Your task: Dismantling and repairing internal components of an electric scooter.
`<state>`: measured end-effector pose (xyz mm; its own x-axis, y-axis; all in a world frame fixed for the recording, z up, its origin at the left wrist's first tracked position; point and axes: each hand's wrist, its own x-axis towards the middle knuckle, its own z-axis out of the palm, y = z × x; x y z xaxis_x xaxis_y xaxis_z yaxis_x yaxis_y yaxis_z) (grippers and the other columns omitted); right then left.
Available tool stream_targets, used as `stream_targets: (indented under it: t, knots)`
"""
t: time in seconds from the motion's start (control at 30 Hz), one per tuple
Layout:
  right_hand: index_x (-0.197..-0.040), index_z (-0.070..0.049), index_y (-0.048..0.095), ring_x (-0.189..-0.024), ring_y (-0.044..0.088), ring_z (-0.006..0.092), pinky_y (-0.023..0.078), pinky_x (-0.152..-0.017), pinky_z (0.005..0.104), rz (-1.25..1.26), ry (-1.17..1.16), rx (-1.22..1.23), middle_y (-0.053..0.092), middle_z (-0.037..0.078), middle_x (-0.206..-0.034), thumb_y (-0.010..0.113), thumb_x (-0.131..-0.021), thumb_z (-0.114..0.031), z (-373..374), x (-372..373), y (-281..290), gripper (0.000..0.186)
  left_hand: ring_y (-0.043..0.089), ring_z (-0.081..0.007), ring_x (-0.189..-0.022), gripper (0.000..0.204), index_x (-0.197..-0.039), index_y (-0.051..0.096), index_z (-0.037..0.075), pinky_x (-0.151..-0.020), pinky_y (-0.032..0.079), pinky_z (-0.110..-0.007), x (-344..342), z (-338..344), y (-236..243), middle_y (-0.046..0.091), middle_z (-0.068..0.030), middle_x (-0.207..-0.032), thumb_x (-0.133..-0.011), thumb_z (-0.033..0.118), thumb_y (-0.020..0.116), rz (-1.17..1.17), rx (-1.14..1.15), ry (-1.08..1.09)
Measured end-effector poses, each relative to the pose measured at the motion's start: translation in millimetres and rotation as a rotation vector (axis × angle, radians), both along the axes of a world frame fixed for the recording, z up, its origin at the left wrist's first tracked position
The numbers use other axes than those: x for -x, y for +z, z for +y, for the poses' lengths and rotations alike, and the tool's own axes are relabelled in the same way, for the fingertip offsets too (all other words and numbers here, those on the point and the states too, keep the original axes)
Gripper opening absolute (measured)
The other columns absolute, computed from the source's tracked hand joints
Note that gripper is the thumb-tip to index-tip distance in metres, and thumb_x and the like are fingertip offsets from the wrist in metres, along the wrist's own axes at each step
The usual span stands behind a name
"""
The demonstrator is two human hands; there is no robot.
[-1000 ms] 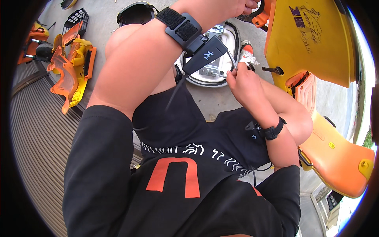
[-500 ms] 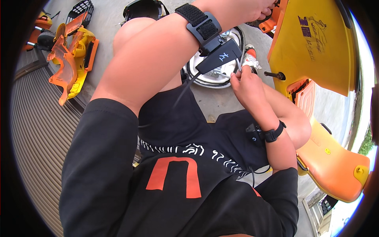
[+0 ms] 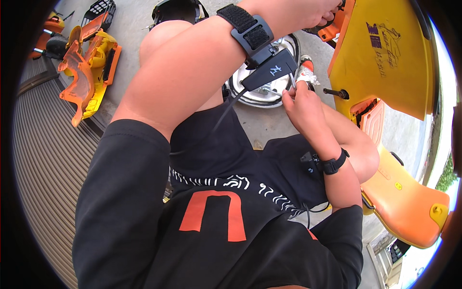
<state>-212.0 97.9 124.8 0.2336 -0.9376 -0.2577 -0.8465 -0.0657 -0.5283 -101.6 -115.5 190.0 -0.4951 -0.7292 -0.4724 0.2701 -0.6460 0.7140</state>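
My left arm reaches across to the upper right. My left hand (image 3: 326, 13) is at the top edge with fingers curled against a dark part beside an orange panel (image 3: 340, 21); what they grip is hidden. My right hand (image 3: 306, 103) is closed, pinching a thin metal rod (image 3: 293, 81) between thumb and fingers. Just left of it, a white round tub (image 3: 240, 96) with a dark rim holds metal pieces, partly covered by the black device (image 3: 272, 70) strapped to my left wrist. A yellow body panel (image 3: 394, 62) with a dark bolt (image 3: 334, 91) stands to the right.
An orange scooter seat (image 3: 409, 202) lies at the right. Orange and yellow body parts (image 3: 91, 77) sit at the far left, near a ribbed brown surface (image 3: 53, 159). At the top is a black helmet-like shell (image 3: 178, 10). A sneaker (image 3: 306, 72) is beside the tub.
Both hands keep nearly the same places and grips. The view has shifted very slightly.
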Motion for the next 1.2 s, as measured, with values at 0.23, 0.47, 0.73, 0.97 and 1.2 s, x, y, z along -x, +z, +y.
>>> stream_targets:
  t: [0.23,0.47,0.73,0.97,1.2]
  knots:
    - [-0.095,0.005,0.052,-0.072,0.069,0.0434,0.056,-0.066,0.0508,-0.001,0.018,-0.009,0.070,0.024,-0.077,0.064,-0.095,-0.019,1,2,1,0.026,0.024,-0.0118,-0.040,0.031,-0.065,0.043,0.021,-0.039,0.016,-0.032,2,1,-1,0.031,0.0051,-0.053,-0.095,0.026,0.043,-0.001,0.015,0.002]
    - [-0.096,0.005,0.051,-0.071,0.069,0.0437,0.056,-0.066,0.0513,-0.003,0.017,-0.022,0.070,0.024,-0.078,0.063,-0.095,-0.019,4,0,-1,0.026,0.024,-0.0113,-0.041,0.032,-0.064,0.043,0.021,-0.040,0.016,-0.031,3,3,1,0.031,0.0056,-0.053,-0.095,0.026,0.043,-0.017,0.013,0.001]
    - [-0.097,0.001,0.046,-0.064,0.068,0.0431,0.054,-0.057,0.0510,0.010,0.010,0.056,0.067,0.023,-0.071,0.063,-0.094,-0.017,18,-9,-14,0.025,0.025,-0.0120,-0.040,0.030,-0.066,0.044,0.020,-0.040,0.016,-0.032,6,5,4,0.032,0.0048,-0.054,-0.096,0.026,0.041,-0.032,0.018,-0.003]
    - [-0.099,0.000,0.046,-0.062,0.067,0.0426,0.052,-0.054,0.0516,0.068,-0.019,0.094,0.067,0.023,-0.071,0.063,-0.094,-0.018,19,-13,-21,0.025,0.026,-0.0122,-0.042,0.027,-0.072,0.047,0.018,-0.041,0.017,-0.033,11,4,1,0.033,0.0040,-0.056,-0.096,0.027,0.040,-0.039,0.022,-0.001]
    - [-0.098,-0.001,0.049,-0.068,0.068,0.0441,0.052,-0.061,0.0534,0.032,-0.134,0.012,0.068,0.023,-0.074,0.062,-0.093,-0.018,21,-15,-21,0.022,0.031,-0.0119,-0.048,0.025,-0.081,0.052,0.015,-0.044,0.020,-0.033,56,13,23,0.037,0.0026,-0.062,-0.099,0.029,0.041,-0.596,-0.010,0.312]
